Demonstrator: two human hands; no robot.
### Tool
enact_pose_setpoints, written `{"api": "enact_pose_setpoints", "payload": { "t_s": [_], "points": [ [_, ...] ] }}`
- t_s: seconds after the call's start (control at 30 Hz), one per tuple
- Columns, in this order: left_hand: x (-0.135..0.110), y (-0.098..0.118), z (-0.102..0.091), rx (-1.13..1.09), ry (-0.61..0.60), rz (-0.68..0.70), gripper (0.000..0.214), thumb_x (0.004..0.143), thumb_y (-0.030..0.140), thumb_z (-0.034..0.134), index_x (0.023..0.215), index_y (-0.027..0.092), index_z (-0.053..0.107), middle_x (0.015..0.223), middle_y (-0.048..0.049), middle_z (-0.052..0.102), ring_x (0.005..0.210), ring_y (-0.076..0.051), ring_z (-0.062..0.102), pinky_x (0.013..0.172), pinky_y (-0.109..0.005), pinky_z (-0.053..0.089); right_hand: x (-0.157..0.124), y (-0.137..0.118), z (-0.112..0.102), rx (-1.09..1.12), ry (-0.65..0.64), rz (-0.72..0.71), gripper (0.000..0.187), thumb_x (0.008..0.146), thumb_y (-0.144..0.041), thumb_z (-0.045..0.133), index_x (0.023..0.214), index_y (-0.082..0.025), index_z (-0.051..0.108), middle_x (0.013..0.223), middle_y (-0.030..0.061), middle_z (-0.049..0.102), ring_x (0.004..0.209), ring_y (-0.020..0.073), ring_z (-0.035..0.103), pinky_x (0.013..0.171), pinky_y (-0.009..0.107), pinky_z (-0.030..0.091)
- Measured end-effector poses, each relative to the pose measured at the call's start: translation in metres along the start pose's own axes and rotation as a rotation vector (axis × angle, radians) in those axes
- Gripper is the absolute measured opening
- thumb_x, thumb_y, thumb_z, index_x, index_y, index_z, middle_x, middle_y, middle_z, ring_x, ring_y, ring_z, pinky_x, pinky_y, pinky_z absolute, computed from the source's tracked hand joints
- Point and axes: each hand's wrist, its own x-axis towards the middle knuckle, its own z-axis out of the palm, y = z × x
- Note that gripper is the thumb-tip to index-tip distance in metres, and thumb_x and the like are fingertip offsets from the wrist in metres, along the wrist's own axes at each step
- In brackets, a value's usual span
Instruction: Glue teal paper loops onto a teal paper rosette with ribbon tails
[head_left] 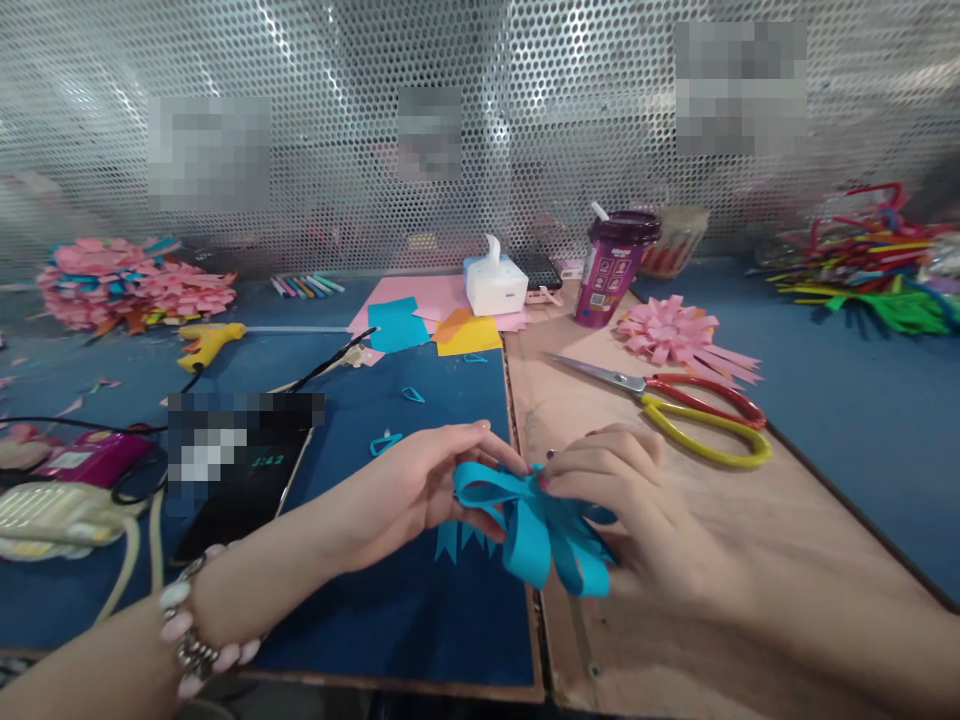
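Note:
A blue paper flower (529, 540) with looped strips is held between both hands above the seam of the table. My left hand (439, 475) grips its left side, fingers curled around the loops. The fingertips of my right hand (637, 500) press at the flower's centre, its thumb side hidden below. Pointed blue strip ends hang under the left fingers. Beyond my right hand lie scissors (637, 385) with one red and one yellow handle, blades partly apart. Small blue paper loops (412, 395) rest on the blue mat past my left hand.
A phone (247, 490), a yellow glue gun (210, 345) and cords lie left. Coloured paper (397, 325), a tissue box (495, 285) and a purple cup (611, 270) stand behind. A pink paper flower (667, 330) sits right. Perforated metal (330, 190) bounds the back.

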Motion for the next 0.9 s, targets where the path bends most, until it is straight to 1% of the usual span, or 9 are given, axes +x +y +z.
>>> {"api": "enact_pose_setpoints", "payload": {
  "t_s": [0.1, 0.2, 0.3, 0.4, 0.57, 0.73, 0.9],
  "points": [
    [-0.0001, -0.0003, -0.0009, 0.000, -0.005, 0.005, 0.040, 0.096, 0.033, 0.035, 0.090, 0.010, 0.067, 0.077, -0.0049, 0.060, 0.071, -0.012, 0.057, 0.067, -0.023, 0.050, 0.0025, -0.0035, 0.0000, 0.043, -0.043, 0.054, 0.033, 0.083, -0.027, 0.062, 0.111, -0.019, 0.047, 0.099, 0.0066, 0.062, 0.090, 0.0213, 0.051, 0.076, 0.036, 0.034],
    [-0.0007, -0.0007, -0.0013, -0.005, -0.023, 0.012, 0.039, 0.096, 0.033, 0.037, 0.089, 0.010, 0.067, 0.076, -0.0045, 0.060, 0.071, -0.012, 0.057, 0.067, -0.022, 0.049, 0.0029, -0.0067, 0.0003, 0.059, -0.061, 0.079, 0.034, 0.082, -0.029, 0.063, 0.111, -0.021, 0.047, 0.100, 0.0066, 0.060, 0.088, 0.0216, 0.050, 0.073, 0.036, 0.033],
    [-0.0013, -0.0007, -0.0009, 0.007, -0.027, 0.012, 0.040, 0.096, 0.034, 0.036, 0.089, 0.010, 0.067, 0.077, -0.0045, 0.060, 0.072, -0.012, 0.057, 0.068, -0.023, 0.049, 0.0019, -0.0083, 0.0004, 0.065, -0.066, 0.083, 0.035, 0.083, -0.028, 0.063, 0.113, -0.021, 0.046, 0.102, 0.0069, 0.059, 0.088, 0.0217, 0.049, 0.072, 0.035, 0.032],
    [-0.0014, -0.0004, -0.0007, 0.025, -0.024, 0.017, 0.038, 0.096, 0.031, 0.036, 0.090, 0.011, 0.067, 0.076, -0.0041, 0.060, 0.072, -0.012, 0.057, 0.068, -0.022, 0.048, 0.0017, -0.0088, 0.0001, 0.066, -0.073, 0.076, 0.036, 0.082, -0.027, 0.064, 0.113, -0.021, 0.046, 0.102, 0.0066, 0.058, 0.088, 0.0217, 0.049, 0.073, 0.035, 0.032],
    [-0.0015, 0.0000, -0.0013, 0.032, -0.029, 0.022, 0.037, 0.096, 0.033, 0.037, 0.090, 0.010, 0.067, 0.076, -0.0041, 0.060, 0.071, -0.012, 0.057, 0.068, -0.022, 0.049, 0.0020, -0.0097, 0.0000, 0.067, -0.068, 0.079, 0.035, 0.082, -0.027, 0.064, 0.113, -0.022, 0.048, 0.102, 0.0060, 0.058, 0.087, 0.0213, 0.050, 0.072, 0.035, 0.031],
    [-0.0013, 0.0002, -0.0008, 0.047, -0.021, 0.018, 0.036, 0.095, 0.031, 0.039, 0.090, 0.010, 0.067, 0.075, -0.0048, 0.060, 0.070, -0.013, 0.057, 0.067, -0.023, 0.049, 0.0021, -0.0106, 0.0005, 0.071, -0.063, 0.087, 0.033, 0.083, -0.027, 0.063, 0.112, -0.022, 0.049, 0.102, 0.0053, 0.059, 0.087, 0.0202, 0.051, 0.072, 0.034, 0.031],
    [0.0005, -0.0010, -0.0010, 0.046, -0.019, 0.016, 0.035, 0.093, 0.034, 0.042, 0.089, 0.010, 0.067, 0.074, -0.0046, 0.060, 0.068, -0.013, 0.056, 0.066, -0.024, 0.048, 0.0040, -0.0101, 0.0004, 0.067, -0.072, 0.103, 0.030, 0.084, -0.028, 0.062, 0.111, -0.022, 0.050, 0.102, 0.0053, 0.059, 0.087, 0.0197, 0.051, 0.073, 0.034, 0.032]
  ]
}}
